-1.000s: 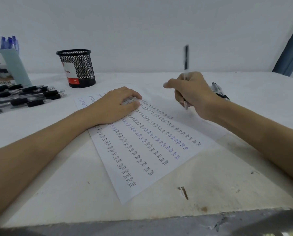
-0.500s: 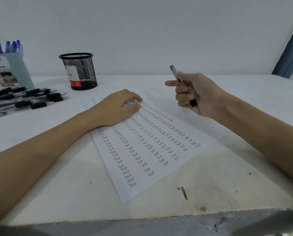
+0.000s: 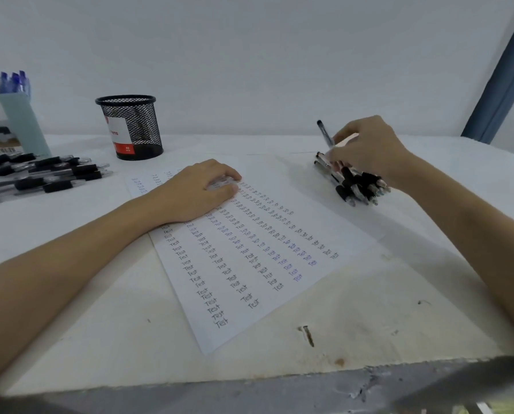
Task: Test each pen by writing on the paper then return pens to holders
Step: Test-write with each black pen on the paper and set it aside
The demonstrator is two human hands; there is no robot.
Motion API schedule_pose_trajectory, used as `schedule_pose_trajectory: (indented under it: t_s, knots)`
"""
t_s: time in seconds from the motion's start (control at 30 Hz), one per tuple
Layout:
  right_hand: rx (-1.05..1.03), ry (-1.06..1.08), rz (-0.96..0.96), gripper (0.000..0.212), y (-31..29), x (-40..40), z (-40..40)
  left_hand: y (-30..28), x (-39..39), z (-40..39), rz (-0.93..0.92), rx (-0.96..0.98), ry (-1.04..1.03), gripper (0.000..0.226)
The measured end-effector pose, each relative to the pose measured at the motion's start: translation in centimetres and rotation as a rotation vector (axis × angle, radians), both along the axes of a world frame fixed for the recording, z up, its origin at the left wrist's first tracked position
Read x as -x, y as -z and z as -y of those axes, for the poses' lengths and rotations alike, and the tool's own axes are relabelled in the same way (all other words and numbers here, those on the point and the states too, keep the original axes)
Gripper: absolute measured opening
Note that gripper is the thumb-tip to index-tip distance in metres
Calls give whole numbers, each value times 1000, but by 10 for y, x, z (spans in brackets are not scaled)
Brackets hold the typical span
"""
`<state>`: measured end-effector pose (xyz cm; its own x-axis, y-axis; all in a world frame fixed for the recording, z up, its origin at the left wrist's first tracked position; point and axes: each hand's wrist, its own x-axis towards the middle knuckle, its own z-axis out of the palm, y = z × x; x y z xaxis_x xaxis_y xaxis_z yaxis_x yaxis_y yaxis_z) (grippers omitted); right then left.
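Note:
A white paper (image 3: 249,258) covered with rows of the word "Test" lies slanted on the table. My left hand (image 3: 199,189) rests flat on its upper left part, fingers relaxed. My right hand (image 3: 366,147) is off the paper to the right, above a pile of black pens (image 3: 354,182), and pinches a black pen (image 3: 324,132) whose end sticks up to the left. A black mesh holder (image 3: 130,127) stands at the back left. A pale blue holder (image 3: 14,124) with blue pens (image 3: 11,82) stands at the far left.
A second pile of black pens (image 3: 40,174) lies on the table at the left, in front of the pale blue holder. A nail and stains (image 3: 308,336) mark the table near its chipped front edge. A blue post (image 3: 500,70) rises at the back right.
My right hand has moved with the pen from above the paper's top edge to the right, down over the right pile of pens. My left hand has stayed on the paper.

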<state>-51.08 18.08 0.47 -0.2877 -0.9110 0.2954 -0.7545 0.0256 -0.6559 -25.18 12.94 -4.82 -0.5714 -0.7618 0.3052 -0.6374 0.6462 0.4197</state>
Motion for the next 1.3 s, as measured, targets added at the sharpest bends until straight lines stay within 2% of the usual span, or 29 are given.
schedule_pose_trajectory:
  t_s: [0.07,0.2,0.33,0.6,0.73,0.9,1.03,1.1,1.2,1.3]
  knots:
    - [-21,35,-188,21,4,7,2,1,0,1,-6,-5,1,29]
    - [-74,42,-232,22,11,10,5,2,0,3,-12,-2,9,29]
    - [-55,24,-202,22,12,11,6,2,-1,3,-25,-4,18,29]
    - [150,4,-62,14,-7,-7,-2,-7,-5,-3,-78,59,-8,26]
    - [172,-162,-174,16,-25,-51,-7,-24,-32,-14,-73,66,-86,23]
    - [174,-445,-298,16,-40,-145,1,-25,-116,-41,-23,75,-248,14]
    - [125,-632,-381,12,-29,-231,19,-14,-190,-67,34,69,-403,18]
    - [116,-712,-432,19,-14,-270,30,-7,-220,-79,55,74,-462,20]
    - [121,-721,-531,31,8,-316,40,1,-246,-90,21,83,-518,28]
    - [187,-642,-632,29,25,-338,47,3,-245,-91,-4,99,-545,24]
